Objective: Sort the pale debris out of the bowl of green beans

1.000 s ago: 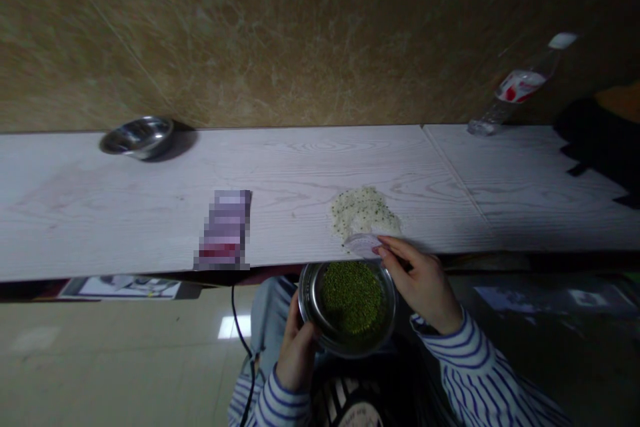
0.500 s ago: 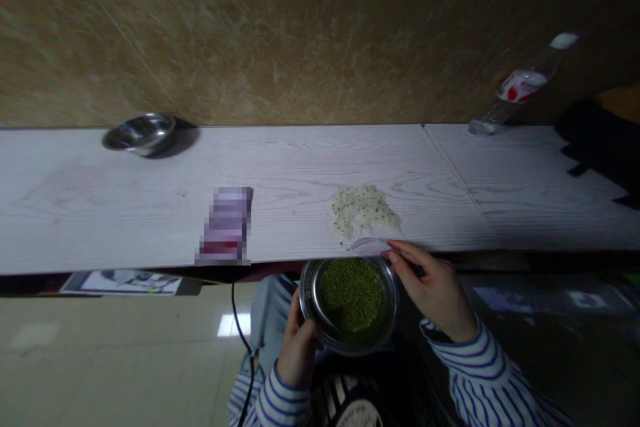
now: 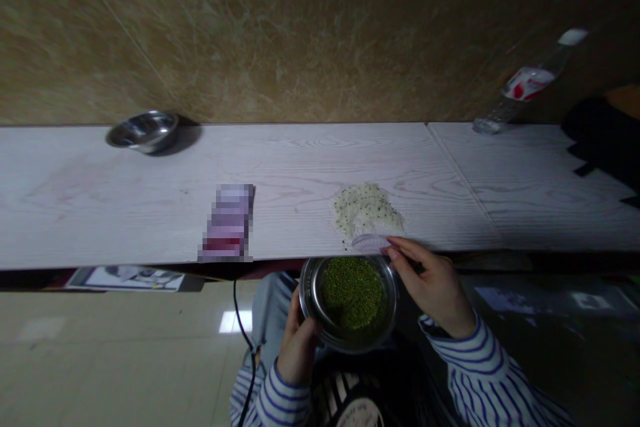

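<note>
My left hand (image 3: 299, 347) is closed on the rim of a steel bowl (image 3: 307, 307), held just under the table's front edge. Inside lie many small green beans (image 3: 356, 297), which look like mung beans. Between thumb and fingers, my right hand (image 3: 436, 285) pinches a pale lilac, curved flat piece (image 3: 371, 242); its exact kind is unclear. That piece rests on or just over the table edge, above the bowl's far rim. Right behind it, a heap of white grains (image 3: 367, 207), like rice, is spread on the tabletop with green beans scattered through it.
A second steel bowl (image 3: 145, 133) stands tilted-looking at the back left of the white table (image 3: 295, 153). A pixelated purple item (image 3: 229, 221) lies near the front edge. At the back right are a clear bottle (image 3: 527, 85) and a dark object (image 3: 600, 137). A black cable (image 3: 240, 320) hangs below.
The lilac piece has shifted very slightly away from the table edge, toward the grains. Both hands keep their grips, and the bowl stays nearly in place. The view has moved a little.
</note>
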`<state>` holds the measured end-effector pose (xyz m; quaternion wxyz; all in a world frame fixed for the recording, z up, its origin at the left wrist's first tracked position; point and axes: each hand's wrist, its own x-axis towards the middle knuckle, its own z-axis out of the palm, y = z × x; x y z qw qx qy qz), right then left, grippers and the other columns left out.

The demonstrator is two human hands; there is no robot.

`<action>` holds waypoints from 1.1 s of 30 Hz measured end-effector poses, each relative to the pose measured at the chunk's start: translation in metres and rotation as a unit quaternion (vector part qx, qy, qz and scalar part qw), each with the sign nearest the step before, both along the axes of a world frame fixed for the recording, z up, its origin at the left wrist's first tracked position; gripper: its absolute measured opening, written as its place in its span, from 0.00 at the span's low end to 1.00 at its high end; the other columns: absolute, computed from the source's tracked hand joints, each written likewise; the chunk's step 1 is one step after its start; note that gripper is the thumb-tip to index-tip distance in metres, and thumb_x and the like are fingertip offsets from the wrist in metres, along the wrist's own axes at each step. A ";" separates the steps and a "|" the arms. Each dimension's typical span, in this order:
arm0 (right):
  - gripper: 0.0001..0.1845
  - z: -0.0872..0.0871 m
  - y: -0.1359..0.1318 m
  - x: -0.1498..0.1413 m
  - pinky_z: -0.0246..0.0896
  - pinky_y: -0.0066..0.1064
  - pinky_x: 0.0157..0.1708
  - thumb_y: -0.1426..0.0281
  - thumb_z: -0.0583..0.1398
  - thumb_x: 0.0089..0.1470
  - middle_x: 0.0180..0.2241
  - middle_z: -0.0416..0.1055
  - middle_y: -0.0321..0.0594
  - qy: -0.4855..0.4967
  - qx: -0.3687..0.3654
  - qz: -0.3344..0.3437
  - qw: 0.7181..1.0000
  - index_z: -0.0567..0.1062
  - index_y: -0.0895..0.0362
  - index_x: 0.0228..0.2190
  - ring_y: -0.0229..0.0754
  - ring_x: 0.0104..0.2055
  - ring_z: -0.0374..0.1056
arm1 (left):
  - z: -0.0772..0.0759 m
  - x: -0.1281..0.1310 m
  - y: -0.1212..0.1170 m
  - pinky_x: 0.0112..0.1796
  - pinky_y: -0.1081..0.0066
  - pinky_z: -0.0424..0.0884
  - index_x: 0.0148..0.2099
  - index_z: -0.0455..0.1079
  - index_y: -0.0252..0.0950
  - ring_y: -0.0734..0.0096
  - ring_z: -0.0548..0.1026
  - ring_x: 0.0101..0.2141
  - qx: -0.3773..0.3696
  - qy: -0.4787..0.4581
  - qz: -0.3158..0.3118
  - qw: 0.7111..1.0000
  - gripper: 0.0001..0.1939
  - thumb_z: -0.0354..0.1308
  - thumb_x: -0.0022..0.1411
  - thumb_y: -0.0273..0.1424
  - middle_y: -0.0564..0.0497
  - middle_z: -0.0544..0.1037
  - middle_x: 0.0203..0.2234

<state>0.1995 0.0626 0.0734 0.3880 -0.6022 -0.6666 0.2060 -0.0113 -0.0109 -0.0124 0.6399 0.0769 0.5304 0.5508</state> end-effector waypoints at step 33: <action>0.14 -0.007 0.003 -0.003 0.76 0.39 0.43 0.64 0.59 0.60 0.38 0.82 0.44 -0.004 0.004 0.017 1.000 0.80 0.54 0.43 0.47 0.38 0.80 | -0.002 -0.002 0.000 0.32 0.70 0.67 0.57 0.71 0.43 0.65 0.73 0.35 0.016 0.011 -0.015 1.000 0.35 0.63 0.42 0.27 0.50 0.79 0.40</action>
